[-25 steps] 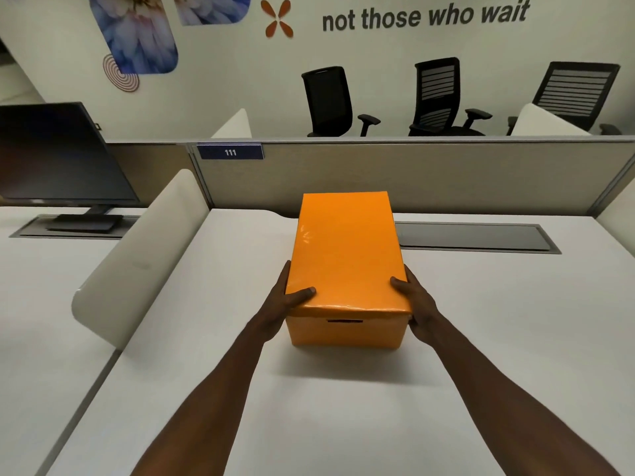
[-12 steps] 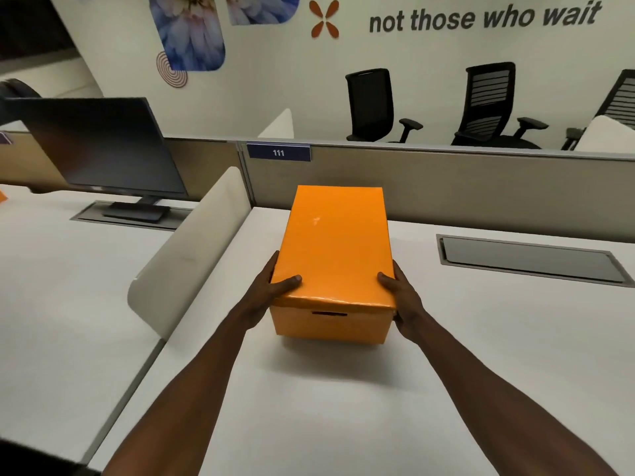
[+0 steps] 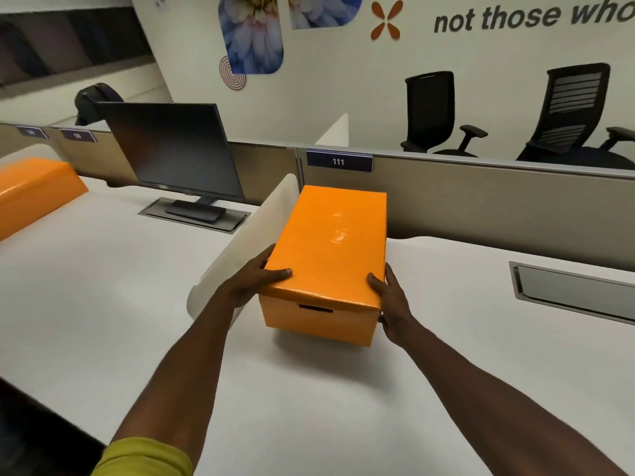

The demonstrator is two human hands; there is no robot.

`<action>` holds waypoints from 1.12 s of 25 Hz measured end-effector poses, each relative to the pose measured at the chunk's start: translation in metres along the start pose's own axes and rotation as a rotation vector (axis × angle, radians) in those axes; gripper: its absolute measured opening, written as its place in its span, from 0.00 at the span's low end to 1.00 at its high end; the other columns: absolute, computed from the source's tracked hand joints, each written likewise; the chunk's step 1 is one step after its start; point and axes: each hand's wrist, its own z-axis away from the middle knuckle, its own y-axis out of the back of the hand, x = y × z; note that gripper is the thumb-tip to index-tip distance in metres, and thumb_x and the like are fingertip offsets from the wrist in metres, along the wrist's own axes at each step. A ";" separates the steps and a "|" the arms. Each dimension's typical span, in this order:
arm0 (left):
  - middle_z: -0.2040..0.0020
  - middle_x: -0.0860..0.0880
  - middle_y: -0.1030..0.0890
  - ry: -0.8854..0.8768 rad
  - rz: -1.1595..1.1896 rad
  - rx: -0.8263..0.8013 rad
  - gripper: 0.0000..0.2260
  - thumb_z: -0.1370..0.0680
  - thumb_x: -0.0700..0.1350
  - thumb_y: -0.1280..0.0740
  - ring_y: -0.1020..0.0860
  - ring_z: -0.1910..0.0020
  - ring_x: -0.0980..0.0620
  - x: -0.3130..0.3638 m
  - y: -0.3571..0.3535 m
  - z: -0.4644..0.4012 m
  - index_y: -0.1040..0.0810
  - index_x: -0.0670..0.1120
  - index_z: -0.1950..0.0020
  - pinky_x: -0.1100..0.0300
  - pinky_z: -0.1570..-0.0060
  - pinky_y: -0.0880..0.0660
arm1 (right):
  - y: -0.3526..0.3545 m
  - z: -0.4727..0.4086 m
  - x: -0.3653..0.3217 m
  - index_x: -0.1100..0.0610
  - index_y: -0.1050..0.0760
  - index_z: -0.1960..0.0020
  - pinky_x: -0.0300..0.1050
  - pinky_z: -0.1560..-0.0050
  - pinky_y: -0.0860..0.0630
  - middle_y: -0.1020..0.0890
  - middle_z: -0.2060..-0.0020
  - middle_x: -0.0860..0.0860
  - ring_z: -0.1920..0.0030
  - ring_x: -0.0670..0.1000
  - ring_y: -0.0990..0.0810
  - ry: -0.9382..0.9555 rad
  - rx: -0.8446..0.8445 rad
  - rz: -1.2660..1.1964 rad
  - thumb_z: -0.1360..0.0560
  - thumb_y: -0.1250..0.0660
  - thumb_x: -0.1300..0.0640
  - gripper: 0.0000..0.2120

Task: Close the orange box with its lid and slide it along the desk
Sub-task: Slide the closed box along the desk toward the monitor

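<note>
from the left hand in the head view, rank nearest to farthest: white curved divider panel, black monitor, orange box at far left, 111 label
1. White curved divider panel: just beside the left hand, to its left.
2. Blue 111 label: on the partition behind the box being held.
3. Black monitor: on the neighbouring desk, back left.
4. Second orange box: at the far left edge.

Both arms reach from lower frame toward centre. Left hand (image 3: pixel 256 281) clasps near left corner of box (image 3: pixel 330 255), thumb on lid. Right hand (image 3: pixel 390 298) clasps near right corner, thumb on top. Yellow sleeve (image 3: pixel 144 458) at bottom left.
</note>
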 end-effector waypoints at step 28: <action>0.21 0.39 0.34 -0.006 -0.844 0.469 0.24 0.15 0.52 0.44 0.38 0.21 0.36 -0.045 0.013 0.004 0.32 0.40 0.23 0.42 0.23 0.38 | -0.072 -0.014 0.021 0.40 0.59 0.20 0.60 0.31 0.29 0.36 0.22 0.53 0.28 0.60 0.31 0.184 -0.016 0.532 0.21 0.41 0.37 0.37</action>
